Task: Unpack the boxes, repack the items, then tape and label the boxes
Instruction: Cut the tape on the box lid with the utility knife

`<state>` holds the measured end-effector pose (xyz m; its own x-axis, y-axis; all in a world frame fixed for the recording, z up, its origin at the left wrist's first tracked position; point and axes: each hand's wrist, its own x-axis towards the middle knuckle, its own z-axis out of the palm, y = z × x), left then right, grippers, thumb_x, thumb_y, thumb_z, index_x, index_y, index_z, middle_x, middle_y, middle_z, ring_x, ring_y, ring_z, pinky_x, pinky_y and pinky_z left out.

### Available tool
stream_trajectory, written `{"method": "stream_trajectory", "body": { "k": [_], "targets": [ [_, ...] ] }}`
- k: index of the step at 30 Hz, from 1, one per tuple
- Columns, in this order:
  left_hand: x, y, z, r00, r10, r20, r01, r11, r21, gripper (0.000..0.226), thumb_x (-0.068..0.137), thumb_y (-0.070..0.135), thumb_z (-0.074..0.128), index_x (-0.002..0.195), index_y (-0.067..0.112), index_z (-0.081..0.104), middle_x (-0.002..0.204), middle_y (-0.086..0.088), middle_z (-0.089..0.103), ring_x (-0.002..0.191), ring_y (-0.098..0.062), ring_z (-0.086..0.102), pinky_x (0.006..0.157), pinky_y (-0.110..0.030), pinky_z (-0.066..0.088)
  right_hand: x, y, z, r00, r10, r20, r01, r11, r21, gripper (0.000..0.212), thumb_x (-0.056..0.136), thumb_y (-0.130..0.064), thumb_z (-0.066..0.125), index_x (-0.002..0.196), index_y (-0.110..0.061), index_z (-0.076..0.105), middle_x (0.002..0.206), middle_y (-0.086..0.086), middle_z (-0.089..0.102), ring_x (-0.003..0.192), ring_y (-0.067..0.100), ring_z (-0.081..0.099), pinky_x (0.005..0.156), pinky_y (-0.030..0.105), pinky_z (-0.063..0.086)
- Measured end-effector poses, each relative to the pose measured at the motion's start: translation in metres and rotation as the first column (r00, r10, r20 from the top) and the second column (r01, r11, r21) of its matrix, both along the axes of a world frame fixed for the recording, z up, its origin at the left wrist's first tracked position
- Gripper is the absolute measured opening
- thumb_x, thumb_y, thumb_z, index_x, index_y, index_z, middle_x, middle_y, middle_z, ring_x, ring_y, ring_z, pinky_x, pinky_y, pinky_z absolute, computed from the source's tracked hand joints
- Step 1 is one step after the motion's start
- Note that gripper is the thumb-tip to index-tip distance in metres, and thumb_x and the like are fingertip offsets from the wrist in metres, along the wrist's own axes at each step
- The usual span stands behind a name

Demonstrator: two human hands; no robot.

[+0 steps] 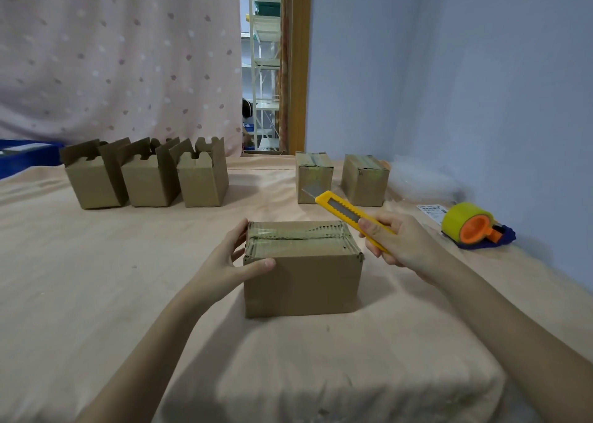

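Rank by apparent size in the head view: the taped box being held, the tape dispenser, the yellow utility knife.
1. Taped box, clearly largest, though nearest the camera.
2-3. Tape dispenser and utility knife: too alike to rank; the knife is longer but thin and partly hidden in the right hand.

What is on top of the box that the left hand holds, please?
Clear tape over the closed flap seam of the box. The left hand grips its left end. The knife in the right hand hovers above. The contents are hidden.

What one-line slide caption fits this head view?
Left hand steadies a taped box while the right hand holds a yellow knife above it.
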<state>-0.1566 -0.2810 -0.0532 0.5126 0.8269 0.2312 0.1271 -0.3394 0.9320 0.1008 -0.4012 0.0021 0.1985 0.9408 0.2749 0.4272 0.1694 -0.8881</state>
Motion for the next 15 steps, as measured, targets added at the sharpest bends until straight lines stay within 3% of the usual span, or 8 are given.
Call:
{"method": "stream_trajectory", "body": {
  "k": [6, 10, 12, 15],
  "targets": [
    [-0.001, 0.004, -0.006, 0.999, -0.022, 0.041, 0.023, 0.999, -0.028, 0.107, 0.064, 0.037, 0.081, 0.150, 0.024, 0.018, 0.131, 0.023, 0.041, 0.108, 0.021, 0.043, 0.085, -0.004, 0.039, -0.002, 0.007, 0.017, 0.974, 0.064, 0.218, -0.064, 0.998, -0.011, 0.024, 0.098, -0.028, 0.047, 0.079, -0.023, 0.060, 0.055, -0.003, 0.056, 0.038, 0.008, 0.040, 0.039, 0.018, 0.032],
    [-0.001, 0.007, -0.009, 0.999, -0.036, 0.036, 0.036, 0.999, 0.004, 0.098, 0.054, 0.050, 0.080, 0.138, 0.033, 0.033, 0.128, 0.028, 0.048, 0.117, 0.017, 0.046, 0.091, -0.005, 0.040, 0.000, 0.015, 0.039, 0.914, 0.218, 0.341, -0.180, 0.973, -0.142, 0.018, 0.099, -0.021, 0.046, 0.092, -0.014, 0.062, 0.078, 0.000, 0.070, 0.065, 0.009, 0.063, 0.050, 0.023, 0.050],
    [-0.001, 0.008, -0.011, 0.999, -0.026, 0.043, 0.026, 1.000, 0.007, 0.096, 0.051, 0.053, 0.078, 0.135, 0.036, 0.035, 0.128, 0.027, 0.049, 0.116, 0.016, 0.046, 0.092, -0.006, 0.041, -0.001, 0.022, 0.049, 0.881, 0.257, 0.397, -0.210, 0.965, -0.159, 0.014, 0.098, -0.016, 0.049, 0.096, -0.012, 0.062, 0.084, 0.004, 0.070, 0.063, 0.010, 0.059, 0.051, 0.018, 0.046],
    [0.000, 0.010, -0.015, 0.998, -0.012, 0.062, 0.011, 1.000, 0.015, 0.102, 0.048, 0.058, 0.082, 0.137, 0.033, 0.038, 0.133, 0.017, 0.052, 0.118, 0.007, 0.050, 0.099, -0.017, 0.043, -0.006, 0.033, 0.059, 0.817, 0.254, 0.517, -0.218, 0.967, -0.130, 0.012, 0.094, -0.020, 0.057, 0.088, -0.017, 0.066, 0.072, 0.002, 0.065, 0.053, 0.003, 0.048, 0.049, 0.010, 0.036]
  ]
}}
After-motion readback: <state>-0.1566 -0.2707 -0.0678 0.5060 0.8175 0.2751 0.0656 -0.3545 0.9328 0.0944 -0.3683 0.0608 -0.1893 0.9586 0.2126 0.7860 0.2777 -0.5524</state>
